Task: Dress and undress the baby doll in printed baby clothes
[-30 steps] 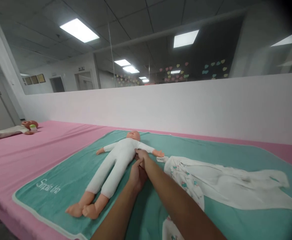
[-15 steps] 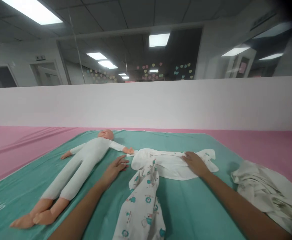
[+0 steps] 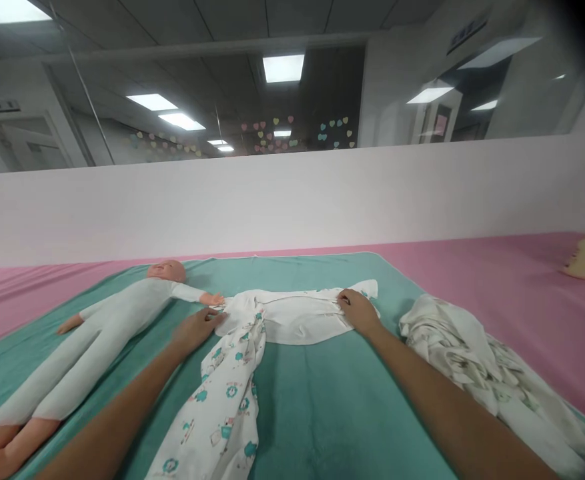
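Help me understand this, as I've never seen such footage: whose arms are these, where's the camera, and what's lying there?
There's no machine here: these are a person's own bare hands, seen by a camera worn on their head, looking forward and down. A green blanket lies on a pink sheet. On the blanket, a white doll lies on the left, a white garment with a printed part in the middle, and crumpled cloth on the right. The left hand is at the garment's left end; the right hand is on its right part. Whether either grips the cloth, I can't tell.
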### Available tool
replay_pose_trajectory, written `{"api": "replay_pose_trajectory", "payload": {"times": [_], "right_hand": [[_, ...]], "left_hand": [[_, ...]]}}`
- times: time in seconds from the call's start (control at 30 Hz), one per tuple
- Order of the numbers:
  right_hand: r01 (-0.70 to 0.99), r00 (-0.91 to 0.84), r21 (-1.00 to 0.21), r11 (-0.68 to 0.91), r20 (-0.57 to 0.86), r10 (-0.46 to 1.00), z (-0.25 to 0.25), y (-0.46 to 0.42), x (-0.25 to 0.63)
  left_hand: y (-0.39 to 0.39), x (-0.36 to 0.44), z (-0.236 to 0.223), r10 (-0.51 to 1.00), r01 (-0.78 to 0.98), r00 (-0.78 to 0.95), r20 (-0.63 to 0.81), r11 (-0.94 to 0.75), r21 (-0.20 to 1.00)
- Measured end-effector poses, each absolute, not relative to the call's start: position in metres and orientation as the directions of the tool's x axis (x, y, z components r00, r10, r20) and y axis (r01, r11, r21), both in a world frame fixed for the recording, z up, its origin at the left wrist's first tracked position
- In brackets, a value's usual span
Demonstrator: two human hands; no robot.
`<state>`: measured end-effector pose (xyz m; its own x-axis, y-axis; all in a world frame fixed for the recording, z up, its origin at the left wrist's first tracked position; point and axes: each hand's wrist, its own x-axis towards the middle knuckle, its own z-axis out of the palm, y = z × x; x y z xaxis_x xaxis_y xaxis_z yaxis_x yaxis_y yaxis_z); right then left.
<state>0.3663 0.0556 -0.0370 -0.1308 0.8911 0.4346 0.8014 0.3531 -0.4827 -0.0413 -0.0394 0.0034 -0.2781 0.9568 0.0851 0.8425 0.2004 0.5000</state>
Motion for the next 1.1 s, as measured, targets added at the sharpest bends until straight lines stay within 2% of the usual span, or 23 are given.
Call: {"api": "replay_pose_trajectory", "payload": {"times": [0.1,0.23,0.43,0.6,0.73,0.83,0.93,1.0,1.1], "right_hand": [[0.800,-0.088,-0.501,0.329,0.445,0.891,-0.035,0.053,0.369],[0.811,-0.040,-0.507,0.292,0.450,0.892,-0.033,0.050,0.368],[0.839,-0.047,-0.471,0.272,0.435,0.899,-0.037,0.053,0.363],[0.842,-0.074,-0.465,0.273,0.402,0.913,-0.038,0.054,0.362],[0.817,0.006,-0.531,0.225,0.399,0.917,-0.035,0.050,0.362],[0.773,0.129,-0.614,0.158,0.396,0.909,-0.027,0.043,0.354],[0.575,0.216,-0.785,0.231,0.418,0.882,-0.014,0.027,0.336],[0.306,0.182,-0.902,0.305,0.369,0.911,-0.004,0.011,0.319],[-0.174,-0.070,-0.964,0.202,0.216,0.974,0.007,-0.017,0.295]], "left_hand": [[-0.025,-0.027,-0.006,0.960,0.918,-0.253,0.121,0.199,0.343],[-0.022,-0.023,-0.017,0.984,0.948,-0.076,0.159,0.022,0.317],[-0.039,-0.027,-0.010,0.974,0.884,-0.092,0.207,-0.016,0.467],[-0.046,-0.023,-0.005,0.959,0.835,-0.094,0.267,-0.070,0.545],[-0.048,-0.024,-0.003,0.951,0.782,-0.128,0.281,-0.077,0.618],[-0.052,-0.020,0.002,0.942,0.618,-0.220,0.251,-0.065,0.784],[-0.059,-0.007,0.010,0.964,0.187,-0.201,0.172,-0.135,0.973],[-0.067,0.005,0.018,0.984,-0.108,-0.119,0.135,-0.148,0.983],[-0.078,0.020,0.028,0.992,-0.284,-0.012,0.129,-0.128,0.950]]}}
